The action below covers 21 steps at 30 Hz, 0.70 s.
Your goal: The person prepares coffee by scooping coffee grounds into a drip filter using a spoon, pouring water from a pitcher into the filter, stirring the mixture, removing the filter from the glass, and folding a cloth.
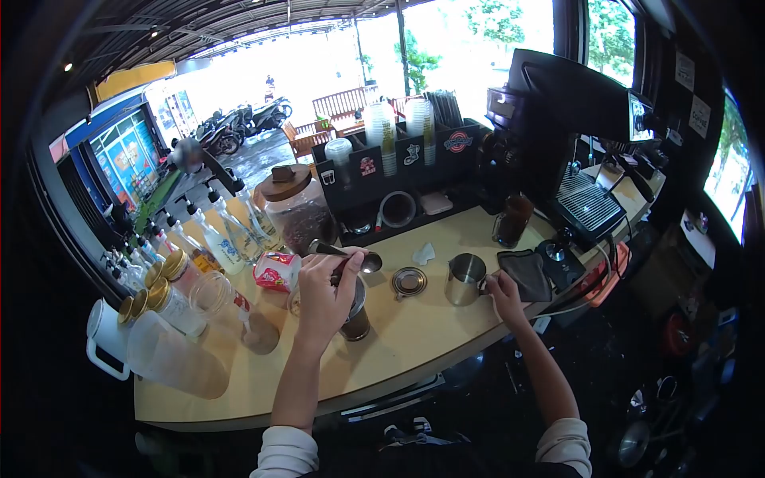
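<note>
My left hand (pixel 327 299) is closed round a small metal jigger (pixel 370 262), held above the counter. Partly behind that hand stands a cup of dark drink (pixel 357 321). My right hand (pixel 506 296) has its fingers wrapped on the handle of a steel pitcher (pixel 465 280), which is upright on the counter. Between the two hands lies a small round metal piece (pixel 409 282), with a crumpled white scrap (pixel 424 253) behind it. A red and white packet (pixel 276 272) sits left of my left hand.
Syrup bottles (pixel 217 246), gold-lidded jars (pixel 176 307) and a clear pitcher (pixel 171 358) line the counter's left. A large glass jar (pixel 296 213) and a black cup organizer (pixel 410 175) stand behind. The espresso machine (pixel 586 191), a dark glass (pixel 512 221) and a dark cloth (pixel 524 275) are right.
</note>
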Motion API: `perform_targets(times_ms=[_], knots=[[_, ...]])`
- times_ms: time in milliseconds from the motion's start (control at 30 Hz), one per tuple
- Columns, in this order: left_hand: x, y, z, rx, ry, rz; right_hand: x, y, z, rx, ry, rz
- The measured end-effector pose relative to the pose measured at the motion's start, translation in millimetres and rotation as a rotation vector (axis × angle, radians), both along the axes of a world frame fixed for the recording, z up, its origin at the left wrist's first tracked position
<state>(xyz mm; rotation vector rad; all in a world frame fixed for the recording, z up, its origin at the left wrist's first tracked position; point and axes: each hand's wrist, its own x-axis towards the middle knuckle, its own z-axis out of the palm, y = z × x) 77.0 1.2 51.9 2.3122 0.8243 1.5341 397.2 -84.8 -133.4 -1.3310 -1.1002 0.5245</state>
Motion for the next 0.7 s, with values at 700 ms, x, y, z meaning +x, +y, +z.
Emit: perform_targets(times_ms=[700], knots=[[-64,14,2,-0.197,-0.028,0.065,-97,72,159,0.213,0.177,0.434]])
